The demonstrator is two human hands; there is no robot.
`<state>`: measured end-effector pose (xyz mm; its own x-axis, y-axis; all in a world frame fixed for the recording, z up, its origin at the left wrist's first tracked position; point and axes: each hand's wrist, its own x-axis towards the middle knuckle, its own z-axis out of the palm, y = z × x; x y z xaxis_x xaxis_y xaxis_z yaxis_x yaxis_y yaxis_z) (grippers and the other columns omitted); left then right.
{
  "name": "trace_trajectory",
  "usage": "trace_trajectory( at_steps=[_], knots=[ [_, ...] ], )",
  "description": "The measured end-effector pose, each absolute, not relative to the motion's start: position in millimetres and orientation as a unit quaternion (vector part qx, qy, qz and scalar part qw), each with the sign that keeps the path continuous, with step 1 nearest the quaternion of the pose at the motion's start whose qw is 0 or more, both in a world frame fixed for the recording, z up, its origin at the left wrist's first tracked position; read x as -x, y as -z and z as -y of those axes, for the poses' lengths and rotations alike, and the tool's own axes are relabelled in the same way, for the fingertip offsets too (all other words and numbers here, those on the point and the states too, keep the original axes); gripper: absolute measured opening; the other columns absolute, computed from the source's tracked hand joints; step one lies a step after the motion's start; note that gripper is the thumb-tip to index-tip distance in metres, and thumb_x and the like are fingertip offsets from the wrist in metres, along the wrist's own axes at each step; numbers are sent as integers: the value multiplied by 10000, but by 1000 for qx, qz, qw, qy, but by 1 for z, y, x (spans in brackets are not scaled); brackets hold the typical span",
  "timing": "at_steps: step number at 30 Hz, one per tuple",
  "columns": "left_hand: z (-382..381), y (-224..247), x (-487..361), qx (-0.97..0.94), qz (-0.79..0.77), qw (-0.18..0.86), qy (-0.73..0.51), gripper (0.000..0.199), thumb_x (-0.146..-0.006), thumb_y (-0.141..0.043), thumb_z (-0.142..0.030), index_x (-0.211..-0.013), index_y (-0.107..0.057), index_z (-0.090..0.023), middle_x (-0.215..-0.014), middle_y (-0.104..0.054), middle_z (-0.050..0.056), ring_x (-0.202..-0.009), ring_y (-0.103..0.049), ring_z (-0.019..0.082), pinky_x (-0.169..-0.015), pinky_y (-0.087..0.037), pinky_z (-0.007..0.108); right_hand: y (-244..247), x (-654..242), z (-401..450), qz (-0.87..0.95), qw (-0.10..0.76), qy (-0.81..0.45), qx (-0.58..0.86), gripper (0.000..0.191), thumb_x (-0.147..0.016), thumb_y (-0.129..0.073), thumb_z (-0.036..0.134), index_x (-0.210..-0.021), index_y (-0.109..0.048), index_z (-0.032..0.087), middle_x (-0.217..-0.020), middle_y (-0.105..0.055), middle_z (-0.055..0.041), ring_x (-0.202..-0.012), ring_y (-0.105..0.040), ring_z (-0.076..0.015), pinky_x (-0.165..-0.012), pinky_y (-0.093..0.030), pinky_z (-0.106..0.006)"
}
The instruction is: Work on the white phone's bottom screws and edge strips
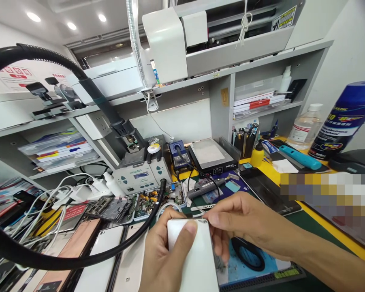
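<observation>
A white phone-shaped device is held upright near the bottom centre, its smooth side facing the camera. My left hand is wrapped round its left side, with the thumb pressed flat near the top edge. At the top right corner, beside a small dark spot, the index finger and thumb of my right hand come together. Whether anything lies between those fingertips is too small to tell. The other fingers of that hand curl behind the device's right edge.
A thick black hose loops across the left. Several phones lie at the lower left. Behind are trays of circuit boards, a hot air station and a heating plate. A dark tablet and a blue spray can are right.
</observation>
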<state>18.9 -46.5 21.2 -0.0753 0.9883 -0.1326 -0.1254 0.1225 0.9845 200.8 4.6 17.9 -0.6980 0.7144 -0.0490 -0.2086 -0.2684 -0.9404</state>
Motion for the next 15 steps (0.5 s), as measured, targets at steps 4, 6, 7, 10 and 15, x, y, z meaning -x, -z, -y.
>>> trace_trajectory(
  at_steps=[4, 6, 7, 10, 15],
  knots=[
    [52, -23, -23, -431, -566, 471, -522, 479, -691, -749, -616, -681, -532, -189, -523, -484, -49, -473, -396, 80, -452, -311, 171, -21, -200, -5, 535, 317, -740, 255, 294, -871, -705, 371, -960, -772, 99, -703, -716, -81, -589, -641, -131, -604, -548, -273],
    [53, -23, -24, -429, -581, 459, -518, 478, -692, -742, -621, -686, -527, -194, -542, -485, -45, -492, -399, 92, -457, -325, 179, -23, -199, -5, 538, 316, -736, 263, 287, -861, -714, 378, -914, -772, 102, -699, -713, -78, -586, -637, -132, -607, -546, -278],
    [54, -23, -24, -429, -587, 451, -518, 474, -695, -741, -617, -683, -525, -195, -552, -492, -42, -499, -399, 95, -461, -328, 181, -23, -199, -5, 539, 315, -734, 267, 284, -856, -719, 381, -892, -770, 104, -696, -710, -76, -588, -636, -134, -607, -545, -280],
    [54, -23, -25, -438, -596, 424, -523, 453, -703, -739, -593, -668, -525, -195, -584, -515, -34, -515, -403, 97, -472, -331, 182, -24, -199, -3, 539, 317, -730, 276, 283, -841, -732, 387, -874, -768, 107, -688, -702, -69, -590, -633, -135, -600, -538, -277],
    [55, -25, -26, -448, -597, 402, -531, 420, -718, -731, -555, -645, -519, -199, -593, -524, -36, -520, -410, 100, -479, -335, 182, -21, -200, -3, 537, 314, -733, 275, 272, -845, -730, 381, -874, -767, 113, -685, -703, -63, -582, -631, -132, -599, -537, -276]
  ],
)
